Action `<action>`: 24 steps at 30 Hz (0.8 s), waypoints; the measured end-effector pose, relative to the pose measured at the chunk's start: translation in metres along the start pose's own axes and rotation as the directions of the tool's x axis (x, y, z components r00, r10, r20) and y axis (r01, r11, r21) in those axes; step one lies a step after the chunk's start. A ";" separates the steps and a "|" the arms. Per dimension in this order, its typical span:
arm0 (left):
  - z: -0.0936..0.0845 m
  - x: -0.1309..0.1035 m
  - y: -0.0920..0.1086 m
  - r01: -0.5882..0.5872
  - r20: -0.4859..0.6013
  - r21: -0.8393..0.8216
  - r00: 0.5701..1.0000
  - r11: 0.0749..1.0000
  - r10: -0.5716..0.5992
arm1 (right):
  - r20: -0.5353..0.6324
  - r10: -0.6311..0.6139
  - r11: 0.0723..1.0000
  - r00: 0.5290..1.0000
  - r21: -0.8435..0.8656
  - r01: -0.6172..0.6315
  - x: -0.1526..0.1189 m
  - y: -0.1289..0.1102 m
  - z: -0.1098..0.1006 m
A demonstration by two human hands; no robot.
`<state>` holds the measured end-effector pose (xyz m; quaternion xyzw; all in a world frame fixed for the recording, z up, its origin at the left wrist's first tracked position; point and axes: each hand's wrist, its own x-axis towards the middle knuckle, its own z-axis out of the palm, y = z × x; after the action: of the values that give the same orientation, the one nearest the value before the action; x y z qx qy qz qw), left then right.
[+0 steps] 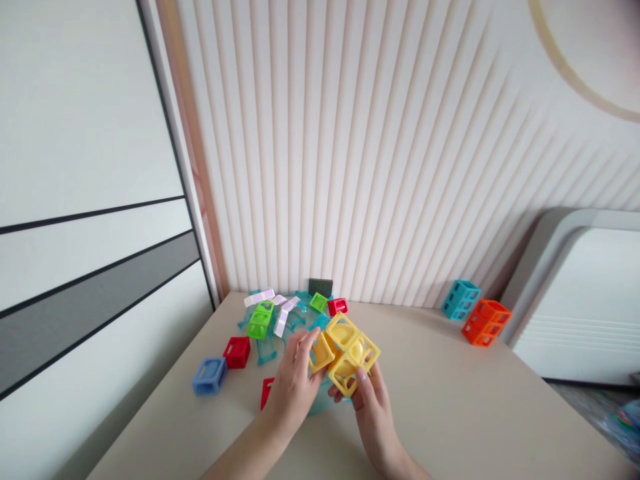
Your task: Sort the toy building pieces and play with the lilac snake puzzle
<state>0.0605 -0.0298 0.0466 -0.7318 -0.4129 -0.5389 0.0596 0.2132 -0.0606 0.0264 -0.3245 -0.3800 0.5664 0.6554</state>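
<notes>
Several yellow open-sided blocks (345, 330) are held up between my hands above the table. My left hand (295, 377) grips the yellow block (321, 353) at the left end, with fingertips on its upper edge. My right hand (370, 400) holds the joined yellow blocks from below right, its thumb on the lowest one. Part of a red piece (267, 392) shows behind my left wrist. Translucent teal pieces (267, 350) lie on the table behind and under my hands, partly hidden by them.
On the beige table (450, 407) lie green blocks (261, 320), a red block (237, 352), a blue block (210, 376) and pale purple strips (281, 323). A dark box (321, 287) is by the wall. Teal (461, 299) and orange stacks (486, 323) stand at the right.
</notes>
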 end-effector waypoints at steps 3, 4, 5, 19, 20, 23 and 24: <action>-0.005 0.001 0.002 0.016 0.017 -0.038 1.000 0.999 -0.015 | -0.021 0.007 1.000 1.000 -0.001 -0.007 0.001 -0.002 0.000; -0.007 0.001 0.003 0.020 0.026 -0.053 0.999 0.998 -0.019 | -0.028 0.009 1.000 1.000 0.003 -0.009 0.002 -0.002 0.000; -0.009 0.001 0.004 0.025 0.040 -0.070 0.999 0.997 -0.022 | -0.034 0.010 1.000 0.999 0.008 -0.010 0.002 -0.003 -0.001; -0.013 -0.015 0.012 -0.053 0.087 -0.219 0.994 0.974 0.073 | -0.188 -0.025 0.999 0.982 0.027 0.030 0.008 -0.010 -0.001; -0.013 -0.015 0.012 -0.066 0.089 -0.224 0.992 0.972 0.088 | -0.202 -0.025 0.999 0.979 0.036 0.033 0.009 -0.010 -0.002; -0.014 -0.013 0.011 -0.112 0.070 -0.224 0.989 0.968 0.131 | -0.227 -0.005 0.998 0.974 0.065 0.020 0.009 -0.010 -0.002; -0.014 -0.012 0.011 -0.122 0.052 -0.216 0.989 0.969 0.136 | -0.225 0.002 0.997 0.974 0.070 0.014 0.008 -0.010 -0.001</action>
<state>0.0567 -0.0509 0.0457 -0.7766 -0.3063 -0.5504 0.0024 0.2200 -0.0538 0.0359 -0.3620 -0.2840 0.5373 0.7068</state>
